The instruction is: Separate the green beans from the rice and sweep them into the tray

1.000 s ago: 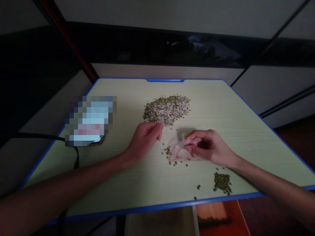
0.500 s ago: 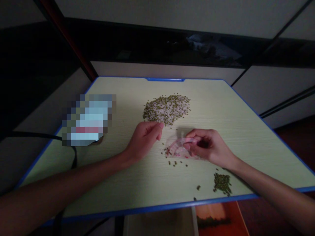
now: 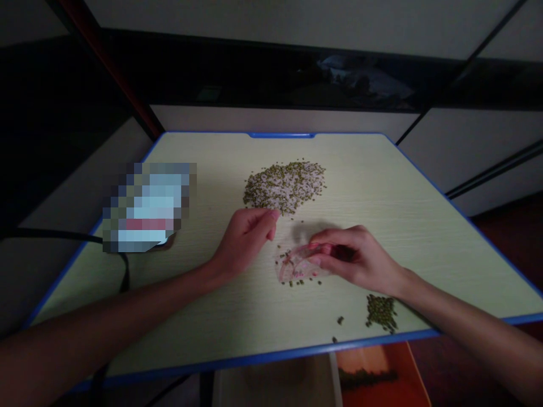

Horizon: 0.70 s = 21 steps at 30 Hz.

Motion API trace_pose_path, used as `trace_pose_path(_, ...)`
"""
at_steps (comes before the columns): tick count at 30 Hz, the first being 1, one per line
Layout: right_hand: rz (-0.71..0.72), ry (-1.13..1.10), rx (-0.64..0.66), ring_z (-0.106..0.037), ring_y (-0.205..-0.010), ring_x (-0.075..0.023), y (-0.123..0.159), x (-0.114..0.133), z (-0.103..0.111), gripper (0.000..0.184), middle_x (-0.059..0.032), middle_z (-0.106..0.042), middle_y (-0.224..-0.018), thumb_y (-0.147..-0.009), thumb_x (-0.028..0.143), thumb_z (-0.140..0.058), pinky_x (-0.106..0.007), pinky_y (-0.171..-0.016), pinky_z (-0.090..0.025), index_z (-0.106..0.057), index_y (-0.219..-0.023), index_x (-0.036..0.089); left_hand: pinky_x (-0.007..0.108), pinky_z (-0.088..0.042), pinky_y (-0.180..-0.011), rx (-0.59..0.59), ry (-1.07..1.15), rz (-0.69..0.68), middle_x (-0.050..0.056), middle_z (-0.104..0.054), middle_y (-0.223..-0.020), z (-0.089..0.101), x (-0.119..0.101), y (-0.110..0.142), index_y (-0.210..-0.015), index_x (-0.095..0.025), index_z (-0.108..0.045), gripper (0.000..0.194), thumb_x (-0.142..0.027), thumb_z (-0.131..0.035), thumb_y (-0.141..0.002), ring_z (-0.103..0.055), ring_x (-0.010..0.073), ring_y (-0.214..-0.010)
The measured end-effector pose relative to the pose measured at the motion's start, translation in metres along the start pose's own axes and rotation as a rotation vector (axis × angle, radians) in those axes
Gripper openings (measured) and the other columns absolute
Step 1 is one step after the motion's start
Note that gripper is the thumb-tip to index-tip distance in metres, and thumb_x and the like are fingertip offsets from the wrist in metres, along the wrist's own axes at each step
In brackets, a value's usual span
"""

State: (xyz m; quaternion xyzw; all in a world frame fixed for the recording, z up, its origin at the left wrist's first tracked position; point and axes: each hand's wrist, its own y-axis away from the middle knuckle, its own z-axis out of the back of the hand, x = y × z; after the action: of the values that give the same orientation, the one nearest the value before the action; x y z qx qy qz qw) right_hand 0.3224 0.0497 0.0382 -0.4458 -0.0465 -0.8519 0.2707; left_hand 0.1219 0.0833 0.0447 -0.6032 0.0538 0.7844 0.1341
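Observation:
My right hand [image 3: 354, 254] pinches a small clear plastic bag with pink print [image 3: 297, 267], which hangs low over the table to the left of the fingertips. Loose green beans lie around and beneath its edge. My left hand [image 3: 248, 234] is closed in a loose fist, thumb against the curled fingers; whatever is inside is hidden. It rests by the near edge of a wide heap of green beans mixed with pale grains [image 3: 284, 185]. In front of my right wrist sits a smaller pile of green beans [image 3: 380, 311].
A phone-like device with a blurred screen [image 3: 146, 209] stands at the left, a black cable [image 3: 51, 233] near it. The pale table [image 3: 190, 328] has a blue rim. Below its front edge are a pale bin [image 3: 275, 384] and an orange one [image 3: 403, 373].
My right hand has lowered and turned the plastic bag, so that it now lies flatter and further left over the scattered beans. The left hand keeps its place by the heap.

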Motion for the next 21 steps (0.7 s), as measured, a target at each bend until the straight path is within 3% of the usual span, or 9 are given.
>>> trace_pose_path(12, 0.217, 0.024, 0.145, -0.049, -0.051, -0.0086, -0.002, -0.001, 0.007, 0.02, -0.0017, -0.058, -0.062, -0.083, 0.027, -0.06, -0.02, -0.047, -0.038, -0.068, -0.089, 0.01, 0.021, -0.02, -0.035, -0.004, -0.016, -0.008, -0.007, -0.034, -0.035, 0.0, 0.0, -0.001, -0.045, -0.018, -0.044, 0.037, -0.026, -0.043, -0.081, -0.028, 0.0052, -0.033)
trace_pose_path(21, 0.284, -0.008, 0.189, -0.055, -0.055, -0.0088, -0.001, -0.001, 0.013, 0.014, -0.0038, -0.065, -0.068, -0.082, 0.025, -0.061, -0.021, -0.05, -0.042, -0.068, -0.085, 0.013, 0.021, -0.018, -0.034, -0.01, -0.006, 0.015, -0.007, -0.033, -0.034, 0.0, -0.001, 0.001, -0.046, -0.018, -0.044, 0.036, -0.025, -0.043, -0.081, -0.028, 0.0048, -0.032)
